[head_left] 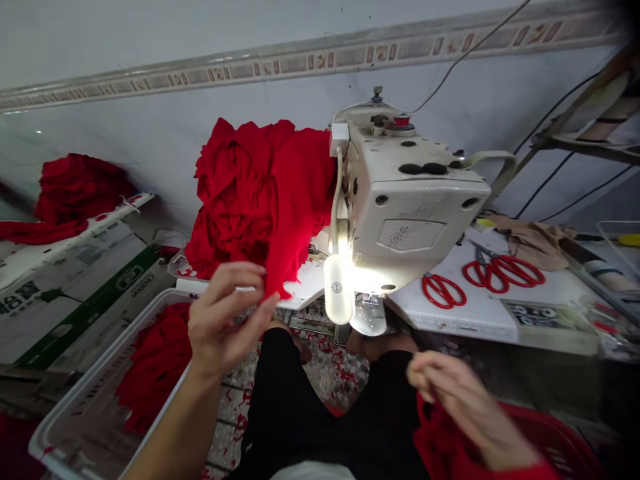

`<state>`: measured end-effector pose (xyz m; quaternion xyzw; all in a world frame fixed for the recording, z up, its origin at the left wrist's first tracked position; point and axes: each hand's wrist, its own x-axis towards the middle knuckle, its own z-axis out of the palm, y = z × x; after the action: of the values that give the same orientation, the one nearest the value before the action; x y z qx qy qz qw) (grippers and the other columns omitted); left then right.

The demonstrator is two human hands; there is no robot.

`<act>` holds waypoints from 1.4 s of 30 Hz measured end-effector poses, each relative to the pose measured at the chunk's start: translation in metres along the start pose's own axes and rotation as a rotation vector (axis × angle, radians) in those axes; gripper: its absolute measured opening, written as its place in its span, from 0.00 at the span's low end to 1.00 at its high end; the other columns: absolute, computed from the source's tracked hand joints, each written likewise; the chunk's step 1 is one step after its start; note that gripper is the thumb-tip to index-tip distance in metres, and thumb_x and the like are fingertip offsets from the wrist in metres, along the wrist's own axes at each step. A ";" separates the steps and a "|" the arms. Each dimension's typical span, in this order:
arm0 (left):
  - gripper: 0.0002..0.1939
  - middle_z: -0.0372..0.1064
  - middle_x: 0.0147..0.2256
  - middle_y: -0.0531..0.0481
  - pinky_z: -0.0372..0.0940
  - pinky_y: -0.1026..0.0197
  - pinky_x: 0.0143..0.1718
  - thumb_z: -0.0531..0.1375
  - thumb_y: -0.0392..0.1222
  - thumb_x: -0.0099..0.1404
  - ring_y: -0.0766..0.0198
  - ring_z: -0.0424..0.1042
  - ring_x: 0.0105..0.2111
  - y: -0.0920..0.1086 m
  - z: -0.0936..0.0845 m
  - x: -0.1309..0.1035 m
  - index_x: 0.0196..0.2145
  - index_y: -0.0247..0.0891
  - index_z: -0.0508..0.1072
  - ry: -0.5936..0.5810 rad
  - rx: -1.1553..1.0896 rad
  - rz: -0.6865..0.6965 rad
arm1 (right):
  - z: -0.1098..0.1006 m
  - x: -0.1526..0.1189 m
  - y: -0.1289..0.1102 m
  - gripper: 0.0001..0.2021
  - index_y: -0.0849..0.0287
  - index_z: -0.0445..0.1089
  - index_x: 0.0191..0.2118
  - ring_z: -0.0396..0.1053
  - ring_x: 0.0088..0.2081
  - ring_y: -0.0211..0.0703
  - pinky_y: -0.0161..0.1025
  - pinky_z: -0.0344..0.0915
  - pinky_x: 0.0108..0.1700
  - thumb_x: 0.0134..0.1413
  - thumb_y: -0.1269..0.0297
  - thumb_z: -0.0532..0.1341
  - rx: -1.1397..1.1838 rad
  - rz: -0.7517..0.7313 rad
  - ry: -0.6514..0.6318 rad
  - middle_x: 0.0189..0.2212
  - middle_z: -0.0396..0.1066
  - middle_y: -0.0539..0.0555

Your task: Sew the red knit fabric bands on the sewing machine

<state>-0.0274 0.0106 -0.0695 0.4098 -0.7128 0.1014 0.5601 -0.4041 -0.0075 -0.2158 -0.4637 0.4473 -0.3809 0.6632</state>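
My left hand [230,320] reaches up to a strip of red cloth [287,233] hanging from the front of a large red cloth pile [235,180]. Its thumb and fingers close on the strip's lower edge. Right of the pile stands a white sewing machine [410,213], its lamp [340,290] lit near the needle area. Low on the right, beside my thigh, my right hand [455,393] is blurred, its fingers drawn together. A dark red cloth piece [440,433] hangs under those fingers; the hand partly hides it.
Several red-handled scissors [443,291] lie on the white table [470,320] to the right. A white basket [55,433] with red cloth stands at lower left, a red basket [555,440] at lower right. A carton [100,280] borders the left. Red scraps litter the floor.
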 end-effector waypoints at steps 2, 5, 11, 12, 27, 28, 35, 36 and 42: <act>0.08 0.69 0.29 0.50 0.73 0.51 0.39 0.66 0.29 0.62 0.58 0.73 0.34 0.024 0.005 -0.015 0.32 0.40 0.75 -0.125 -0.228 -0.065 | 0.040 0.017 0.017 0.20 0.56 0.78 0.49 0.75 0.50 0.55 0.45 0.74 0.45 0.52 0.53 0.74 0.142 0.063 -0.075 0.49 0.77 0.62; 0.05 0.69 0.27 0.51 0.70 0.57 0.34 0.65 0.32 0.65 0.62 0.70 0.28 0.043 0.018 -0.039 0.33 0.40 0.76 -0.317 -0.446 -0.265 | 0.104 0.032 0.039 0.34 0.48 0.71 0.59 0.65 0.64 0.56 0.45 0.71 0.54 0.46 0.53 0.77 0.335 0.051 -0.223 0.66 0.65 0.59; 0.14 0.69 0.24 0.53 0.62 0.67 0.26 0.60 0.48 0.72 0.68 0.66 0.23 0.012 0.058 -0.098 0.32 0.36 0.74 -0.269 -0.450 -1.057 | 0.153 0.029 0.077 0.28 0.63 0.72 0.49 0.69 0.20 0.34 0.30 0.64 0.22 0.47 0.53 0.76 0.136 0.417 -0.659 0.33 0.80 0.55; 0.14 0.68 0.24 0.54 0.61 0.68 0.25 0.61 0.50 0.71 0.69 0.65 0.23 0.002 0.061 -0.108 0.34 0.36 0.73 -0.214 -0.494 -1.141 | 0.148 0.029 0.081 0.25 0.64 0.72 0.46 0.66 0.18 0.32 0.29 0.61 0.20 0.49 0.52 0.75 0.103 0.418 -0.628 0.29 0.79 0.53; 0.15 0.78 0.42 0.42 0.73 0.60 0.42 0.62 0.48 0.70 0.59 0.78 0.39 0.011 0.086 -0.128 0.48 0.35 0.77 -0.400 -0.745 -1.164 | 0.129 0.025 0.037 0.22 0.60 0.76 0.48 0.75 0.33 0.45 0.35 0.69 0.29 0.56 0.48 0.70 -0.066 0.122 -0.412 0.34 0.77 0.54; 0.14 0.78 0.43 0.42 0.72 0.60 0.43 0.62 0.47 0.71 0.58 0.78 0.40 0.008 0.088 -0.127 0.48 0.36 0.78 -0.462 -0.653 -1.076 | 0.126 0.025 0.036 0.19 0.61 0.77 0.43 0.72 0.27 0.41 0.34 0.66 0.26 0.56 0.48 0.70 -0.198 0.099 -0.413 0.29 0.76 0.52; 0.12 0.73 0.38 0.45 0.67 0.60 0.43 0.63 0.47 0.70 0.59 0.73 0.39 -0.011 0.085 -0.117 0.34 0.37 0.79 -1.074 -0.536 -0.555 | 0.068 0.023 -0.004 0.12 0.52 0.83 0.47 0.72 0.35 0.45 0.37 0.64 0.37 0.60 0.55 0.70 -0.735 -0.296 -0.223 0.34 0.76 0.53; 0.12 0.73 0.42 0.43 0.67 0.60 0.45 0.61 0.46 0.71 0.59 0.73 0.41 -0.009 0.086 -0.114 0.35 0.37 0.79 -1.112 -0.630 -0.547 | 0.063 0.023 -0.009 0.12 0.51 0.83 0.46 0.71 0.33 0.44 0.37 0.63 0.36 0.61 0.54 0.69 -0.755 -0.311 -0.269 0.31 0.75 0.53; 0.17 0.76 0.32 0.46 0.67 0.62 0.37 0.60 0.50 0.72 0.62 0.73 0.32 0.009 0.105 -0.106 0.34 0.35 0.79 -1.215 -0.834 -0.674 | 0.052 0.019 -0.021 0.13 0.53 0.85 0.40 0.72 0.35 0.45 0.38 0.65 0.39 0.65 0.53 0.65 -0.645 -0.308 -0.461 0.33 0.77 0.54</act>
<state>-0.1048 0.0032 -0.1968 0.3437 -0.7098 -0.5872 0.1825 -0.3513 -0.0168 -0.1914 -0.7819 0.3090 -0.2025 0.5021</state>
